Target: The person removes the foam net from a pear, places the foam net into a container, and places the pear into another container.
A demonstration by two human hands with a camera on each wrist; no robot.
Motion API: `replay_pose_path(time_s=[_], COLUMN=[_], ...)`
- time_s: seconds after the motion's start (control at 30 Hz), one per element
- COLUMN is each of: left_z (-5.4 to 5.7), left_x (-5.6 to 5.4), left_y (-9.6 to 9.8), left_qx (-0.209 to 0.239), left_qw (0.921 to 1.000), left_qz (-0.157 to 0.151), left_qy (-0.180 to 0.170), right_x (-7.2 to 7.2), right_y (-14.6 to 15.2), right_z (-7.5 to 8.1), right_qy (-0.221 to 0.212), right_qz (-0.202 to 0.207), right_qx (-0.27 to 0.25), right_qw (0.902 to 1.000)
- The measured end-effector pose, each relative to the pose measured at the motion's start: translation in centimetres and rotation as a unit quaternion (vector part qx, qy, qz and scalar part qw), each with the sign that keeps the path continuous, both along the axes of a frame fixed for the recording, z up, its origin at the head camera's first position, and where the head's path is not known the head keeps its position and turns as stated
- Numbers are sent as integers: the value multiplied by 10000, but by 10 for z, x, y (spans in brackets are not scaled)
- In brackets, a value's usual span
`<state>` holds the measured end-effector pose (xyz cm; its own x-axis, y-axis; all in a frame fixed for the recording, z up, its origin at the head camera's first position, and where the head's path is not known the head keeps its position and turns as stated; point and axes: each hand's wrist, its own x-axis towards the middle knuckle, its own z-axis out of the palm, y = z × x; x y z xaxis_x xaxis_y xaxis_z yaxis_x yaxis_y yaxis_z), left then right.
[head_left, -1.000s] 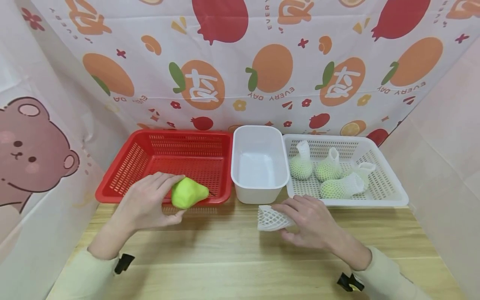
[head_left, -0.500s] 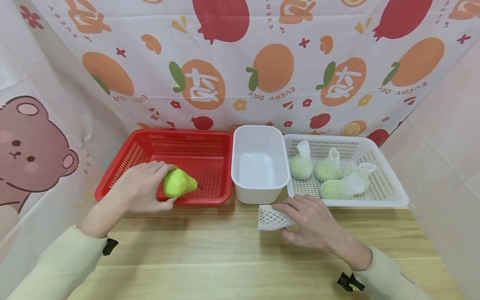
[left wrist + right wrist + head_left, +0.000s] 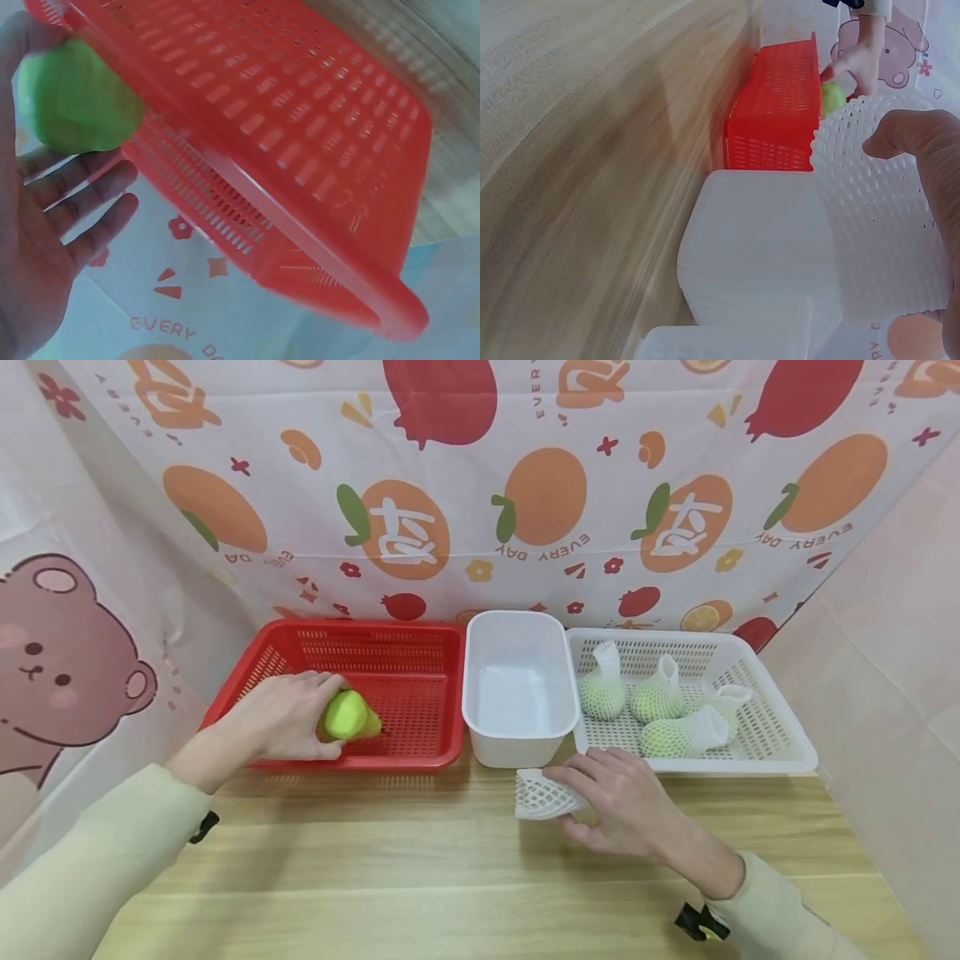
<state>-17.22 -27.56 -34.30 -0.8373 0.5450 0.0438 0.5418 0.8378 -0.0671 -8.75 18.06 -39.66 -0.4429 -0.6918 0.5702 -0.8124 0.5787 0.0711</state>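
Observation:
Over the front left part of the red basket (image 3: 408, 764), my left hand (image 3: 288, 718) grips a green pear (image 3: 347, 716) between thumb and fingers, its stem pointing right. In the left wrist view the pear (image 3: 79, 97) shows beside the basket's rim. My right hand (image 3: 618, 802) pinches a white foam net sleeve (image 3: 543, 795) above the table, in front of the white bin. No fruit shows inside that sleeve's visible part. The right wrist view shows the sleeve (image 3: 877, 210) spread wide near the thumb.
A white plastic bin (image 3: 517, 747) stands between the red basket and a white basket (image 3: 780, 739). Several green fruits in foam nets (image 3: 602, 693) lie in the white basket. A printed curtain (image 3: 480, 485) hangs behind; the wooden table (image 3: 420, 877) lies in front.
My left hand has carried the pear left and away from me, from the red basket's front rim to over its inside. The right hand and foam sleeve have stayed in place.

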Motion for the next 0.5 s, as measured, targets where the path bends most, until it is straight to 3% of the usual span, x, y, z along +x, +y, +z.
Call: replay_pose_path(time_s=[0.5], left_z=[-16], left_x=[-31], left_y=[-8], left_qx=[-602], left_qw=[9960], left_qz=[310], left_qy=[-578], right_x=[-1], right_y=[-3], right_z=[1], right_qy=[90], right_qz=[-71], right_qx=[119], right_qw=[9999])
